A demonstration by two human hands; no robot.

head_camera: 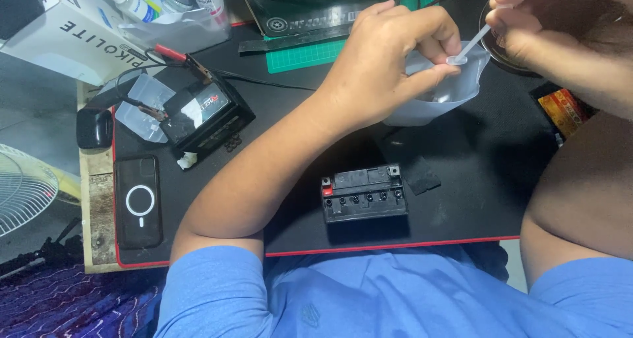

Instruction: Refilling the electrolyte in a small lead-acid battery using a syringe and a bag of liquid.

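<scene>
Hands (395, 54) on clear cup (438, 91), white stick (473, 42)

At your far left a white carton (62, 31) with dark lettering lies tilted. A black printed box (297, 8) stands at the bench's top centre. The left battery carries a silver-and-red label (214, 104). A yellow-red packet (560, 110) lies at right.

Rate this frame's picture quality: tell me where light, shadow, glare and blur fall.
Head view: even, soft light from above; the small black battery casts a short shadow toward the mat's near edge; the left hand and forearm darken the mat under them; a pale glare patch sits on the clamped battery's top; the right hand at the frame's corner looks slightly soft; the centre is sharp.
</scene>
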